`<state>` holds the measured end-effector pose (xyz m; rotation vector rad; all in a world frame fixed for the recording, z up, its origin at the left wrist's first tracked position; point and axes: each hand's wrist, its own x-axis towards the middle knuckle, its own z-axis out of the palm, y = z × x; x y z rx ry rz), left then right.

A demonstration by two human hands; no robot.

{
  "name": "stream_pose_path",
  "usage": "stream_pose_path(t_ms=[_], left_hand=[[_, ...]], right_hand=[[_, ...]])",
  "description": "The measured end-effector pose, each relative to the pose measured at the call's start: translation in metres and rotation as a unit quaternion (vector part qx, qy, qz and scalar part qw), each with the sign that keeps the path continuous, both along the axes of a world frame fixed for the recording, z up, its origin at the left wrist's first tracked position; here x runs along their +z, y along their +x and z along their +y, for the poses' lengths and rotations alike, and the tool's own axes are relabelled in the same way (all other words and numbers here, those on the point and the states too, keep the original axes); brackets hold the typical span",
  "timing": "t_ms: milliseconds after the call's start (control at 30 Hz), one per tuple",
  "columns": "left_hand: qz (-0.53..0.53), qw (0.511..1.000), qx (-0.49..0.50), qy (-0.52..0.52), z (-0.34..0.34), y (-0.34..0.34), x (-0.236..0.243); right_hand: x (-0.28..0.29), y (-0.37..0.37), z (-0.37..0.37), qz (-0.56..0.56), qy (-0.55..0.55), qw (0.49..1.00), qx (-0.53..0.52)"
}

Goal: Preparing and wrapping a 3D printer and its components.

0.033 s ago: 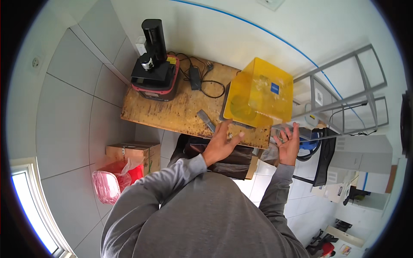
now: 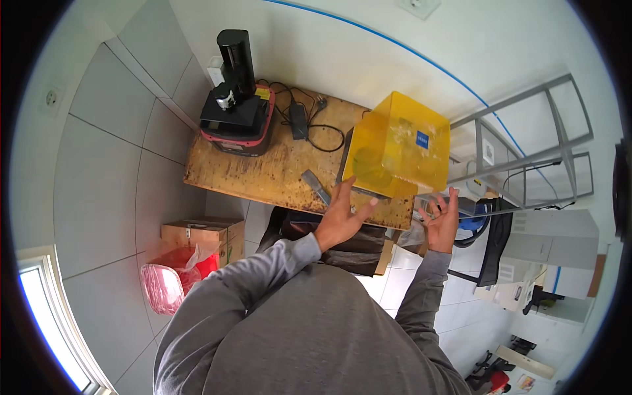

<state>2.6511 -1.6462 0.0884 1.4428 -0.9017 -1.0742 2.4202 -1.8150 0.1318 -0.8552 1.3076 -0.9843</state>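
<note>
A translucent yellow box-shaped cover (image 2: 416, 148) stands at the right of the worn wooden table, over a dark base (image 2: 346, 157). My left hand (image 2: 341, 220) is at the cover's near left corner, fingers and thumb apart; whether the fingertips touch it I cannot tell. By the near right corner, my right hand (image 2: 440, 224) is raised with spread fingers and holds nothing. A flat grey scraper (image 2: 316, 185) lies just left of my left hand, its lower end near the table's front edge.
At the table's left stands a resin printer (image 2: 238, 118) with a black column and red-rimmed base. A power adapter (image 2: 298, 122) lies with its cable behind the scraper. A grey metal frame (image 2: 526, 161) rises at the right. Below left are a cardboard box (image 2: 197, 234) and a red bin (image 2: 164, 286).
My left hand has shifted slightly to the right, along the cover's near edge. My right hand stays about where it was, and the view has tilted a little.
</note>
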Motion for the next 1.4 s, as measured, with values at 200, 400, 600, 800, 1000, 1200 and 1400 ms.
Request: stream_pose_path(t_ms=[200,400,600,800,1000,1200,1400], left_hand=[[-0.029,0.999,-0.034,-0.002,-0.060,0.022,0.011],[-0.053,0.989,-0.129,-0.047,-0.075,0.027,0.003],[-0.052,0.983,-0.164,-0.062,-0.079,0.025,0.005],[-0.038,0.979,-0.192,-0.057,-0.080,0.031,0.010],[-0.070,0.978,-0.191,-0.053,-0.078,0.036,0.007],[-0.087,0.974,-0.202,-0.058,-0.077,0.035,0.001],[-0.137,0.966,-0.211,-0.067,-0.077,0.037,-0.003]], right_hand=[[0.001,0.043,-0.022,0.012,0.016,0.997,0.074],[-0.002,0.060,-0.029,0.025,0.020,0.998,0.052],[-0.003,0.051,-0.038,0.020,0.031,0.999,0.037],[-0.005,0.045,-0.039,0.023,0.037,0.998,0.037],[-0.008,0.049,-0.037,0.030,0.032,0.999,0.030],[-0.006,0.055,-0.032,0.040,0.014,0.998,0.053],[-0.007,0.055,-0.032,0.044,0.013,0.997,0.057]])
